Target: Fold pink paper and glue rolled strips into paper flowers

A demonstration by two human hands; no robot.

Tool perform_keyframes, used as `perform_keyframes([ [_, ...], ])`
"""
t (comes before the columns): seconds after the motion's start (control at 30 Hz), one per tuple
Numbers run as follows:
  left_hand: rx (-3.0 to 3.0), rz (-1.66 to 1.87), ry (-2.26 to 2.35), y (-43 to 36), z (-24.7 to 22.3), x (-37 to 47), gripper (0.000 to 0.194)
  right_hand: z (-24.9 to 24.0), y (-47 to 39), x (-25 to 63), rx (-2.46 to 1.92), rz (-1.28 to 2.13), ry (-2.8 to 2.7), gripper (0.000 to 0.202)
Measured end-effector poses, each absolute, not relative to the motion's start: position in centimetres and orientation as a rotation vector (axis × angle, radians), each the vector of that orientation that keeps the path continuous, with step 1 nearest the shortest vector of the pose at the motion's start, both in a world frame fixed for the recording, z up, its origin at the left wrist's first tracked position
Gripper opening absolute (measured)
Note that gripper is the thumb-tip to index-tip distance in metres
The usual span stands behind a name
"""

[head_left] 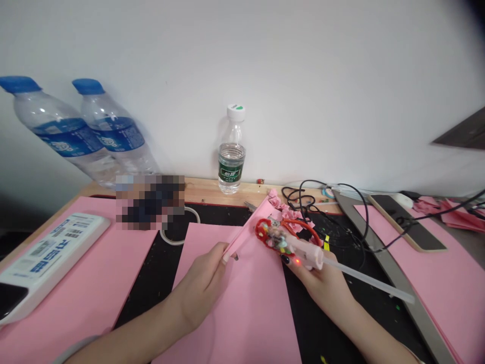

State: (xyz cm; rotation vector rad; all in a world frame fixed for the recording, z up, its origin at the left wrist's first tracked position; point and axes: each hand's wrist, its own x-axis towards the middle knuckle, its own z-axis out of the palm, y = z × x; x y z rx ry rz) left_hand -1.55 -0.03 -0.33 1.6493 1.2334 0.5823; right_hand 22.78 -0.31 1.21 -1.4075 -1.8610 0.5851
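Pale wall behind, wooden table [200,194] against it w/ a black mat [146,275] on top; two big blue-capped bottles [68,135] lean at L in this view, a small green-label water bottle [231,164] stands mid-back, black cables [308,194] tangle to its R; phone [407,222] lies far R near more pink paper; white boxy device [56,255] rests on the L paper stack [132,247].

L hand [206,275] pinches a narrow pink paper piece [248,225] btwn thumb & fingers, holding it up at a slant above a flat pink sheet [242,313]; R hand [322,278] wraps the grip of a hot glue gun [303,247], red light on, long glue stick [371,278] poking out the back; gun's front end is just beside the paper piece, can't tell if touching; exact finger curl on the grip is partly hidden.

Progress, as a judgement: gluing looks mid-job; crumpled pink paper [293,220] sits behind the gun, so some shaping is prob. done, tho whether any of it is joined to the held piece is unclear; flat sheets L, R & centre look unworked; the held piece seems unfinished.
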Motion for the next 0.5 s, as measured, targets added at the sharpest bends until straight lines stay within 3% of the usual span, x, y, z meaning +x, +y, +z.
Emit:
perform_keyframes([
  [0.5, 1.659, 0.615, 1.225, 0.0, -0.13, -1.57, 0.022, 1.31, -0.39, 22.55, -1.348, 0.552, -1.885, 0.013],
])
